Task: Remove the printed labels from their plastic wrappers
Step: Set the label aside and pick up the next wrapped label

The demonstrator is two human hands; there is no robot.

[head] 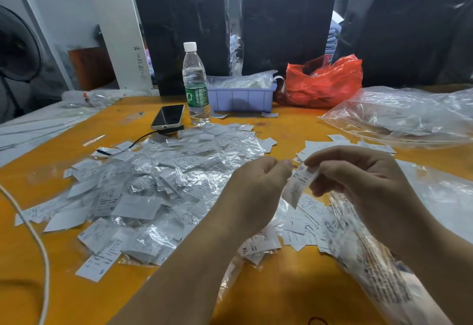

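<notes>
label (298,186) print: blurred | fan (18,51): cut off left

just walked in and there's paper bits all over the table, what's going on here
A person is working through small printed labels at an orange table. Both hands are raised over it: the right hand and the left hand pinch one wrapped label between them. A big heap of wrapped labels lies to the left, with loose labels beneath the hands. A water bottle, phone and lilac tray stand farther back.
</notes>
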